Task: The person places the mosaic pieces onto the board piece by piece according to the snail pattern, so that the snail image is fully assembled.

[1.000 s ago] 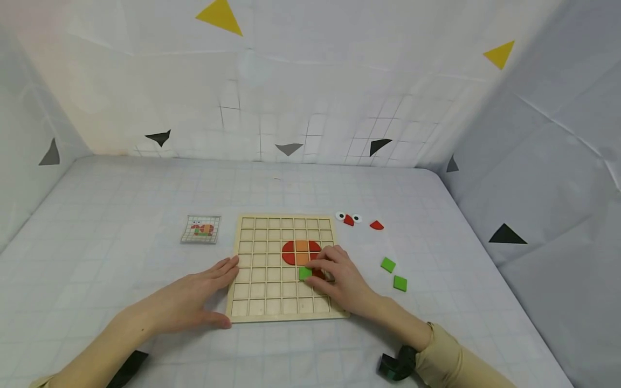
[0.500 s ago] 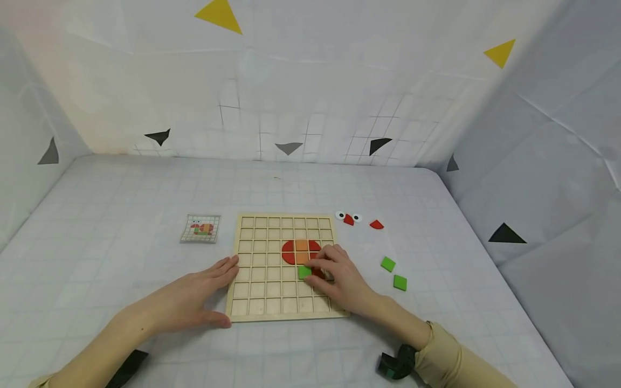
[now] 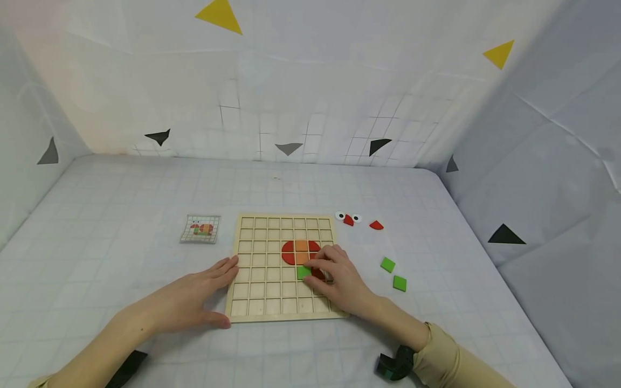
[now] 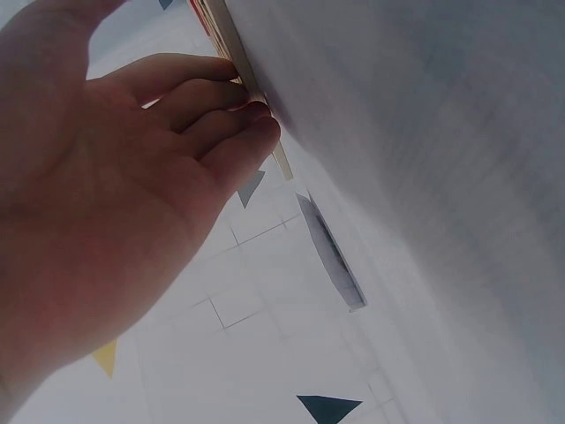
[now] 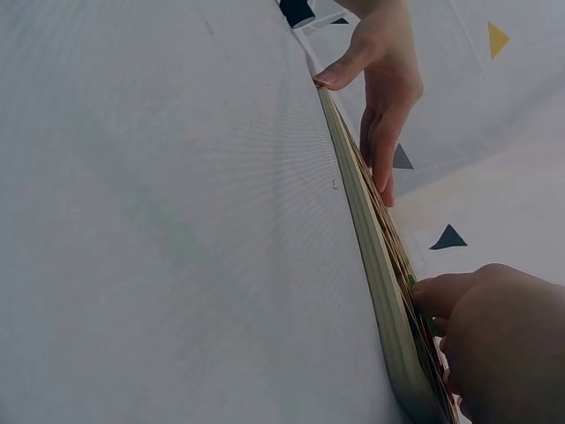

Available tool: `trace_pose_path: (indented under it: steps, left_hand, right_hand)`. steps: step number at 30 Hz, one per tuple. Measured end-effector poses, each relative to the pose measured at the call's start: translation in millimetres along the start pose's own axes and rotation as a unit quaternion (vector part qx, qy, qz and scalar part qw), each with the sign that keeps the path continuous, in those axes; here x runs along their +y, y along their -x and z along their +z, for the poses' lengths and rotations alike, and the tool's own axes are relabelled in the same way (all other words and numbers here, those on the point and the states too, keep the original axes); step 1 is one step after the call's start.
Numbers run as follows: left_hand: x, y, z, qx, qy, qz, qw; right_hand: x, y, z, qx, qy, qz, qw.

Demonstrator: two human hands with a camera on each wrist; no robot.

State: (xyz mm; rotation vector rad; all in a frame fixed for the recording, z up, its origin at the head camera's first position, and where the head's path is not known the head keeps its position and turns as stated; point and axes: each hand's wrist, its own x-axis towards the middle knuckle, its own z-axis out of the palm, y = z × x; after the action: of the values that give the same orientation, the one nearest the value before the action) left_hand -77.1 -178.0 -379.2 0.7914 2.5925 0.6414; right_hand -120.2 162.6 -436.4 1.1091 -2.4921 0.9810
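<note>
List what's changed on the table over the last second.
The green square on the board seems to have shifted very slightly left, the right hand pinching its edges throughout. Nothing newly gripped or let go. Unchanged: left hand at the board's left edge, orange squares in their cells, picture card, loose green squares on the table.

Left hand touches gridded board; right hand pinches green tile.
</note>
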Motion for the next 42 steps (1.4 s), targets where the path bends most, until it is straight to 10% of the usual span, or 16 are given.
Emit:
trace_pose_path:
  steps: [21,31,42]
  left_hand:
    - [-1.4,-0.4,1.5,0.002,-0.005,0.006,1.0]
    - [-1.2,0.0,1.0,0.0,-0.01,0.001,1.0]
    - [-1.9,-0.2,1.5,0.0,-0.013,0.002,0.9999]
  right_hand:
    - [10,19.2,-18,0.046,0.016,0.037,0.9981]
    - [38,69.4,-71,0.071,0.139,0.176,0.9719]
    - [56,97.6,-92,0.114,0.168,0.18,0.9624]
